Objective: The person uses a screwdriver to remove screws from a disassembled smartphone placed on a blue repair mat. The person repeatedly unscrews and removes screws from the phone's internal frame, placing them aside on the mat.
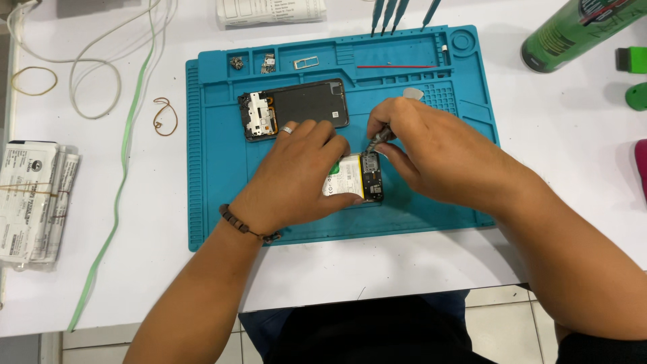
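1. on the blue work mat (216,202) in front of me, my left hand (296,172) lies palm down over an opened phone (356,178), fingers curled and pressing on it to hold it flat; a ring sits on one finger and a dark bead bracelet (244,226) circles the wrist.
2. only the right end of the phone shows past my fingers: a white battery label and a dark strip of circuit board beside it.
3. my right hand (431,152) is closed around a thin metal tool (379,139), pinched between thumb and fingers, its tip down at the phone's top right corner.
4. just above my left hand, on the same mat, lies a dark phone back panel (303,104) with a silver frame part at its left end.
5. in the mat's top trays i see small metal parts (268,63), a sim tray (306,63) and a thin red stick (394,66).
6. off the mat, on the white table (573,168): a green spray can (573,30) top right, a green cable (125,148) and rubber bands (164,116) to the left, and a banded bundle of white packets (34,199) at the far left edge.
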